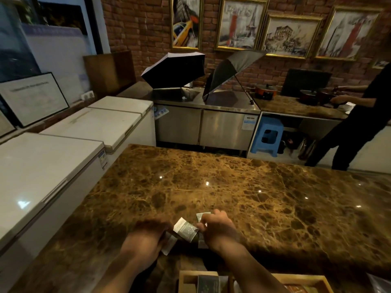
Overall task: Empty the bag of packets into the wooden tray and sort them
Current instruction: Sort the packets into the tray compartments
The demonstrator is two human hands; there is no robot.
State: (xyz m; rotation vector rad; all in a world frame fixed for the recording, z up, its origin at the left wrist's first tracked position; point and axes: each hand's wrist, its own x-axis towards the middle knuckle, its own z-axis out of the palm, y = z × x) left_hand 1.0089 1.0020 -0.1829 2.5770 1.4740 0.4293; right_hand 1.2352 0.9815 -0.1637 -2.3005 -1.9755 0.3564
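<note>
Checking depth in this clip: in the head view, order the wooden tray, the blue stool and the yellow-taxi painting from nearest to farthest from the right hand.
From the right hand:
1. Wooden tray, just below the wrists at the bottom edge.
2. Blue stool, on the floor beyond the marble counter.
3. Yellow-taxi painting, high on the brick back wall.

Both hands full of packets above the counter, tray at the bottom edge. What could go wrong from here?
1. The left hand and right hand each grip several packets, and one hangs loose below the left hand, so it could slip onto the marble counter.
2. The wooden tray is mostly out of view at the bottom edge, so a packet may land in the wrong compartment.
</note>
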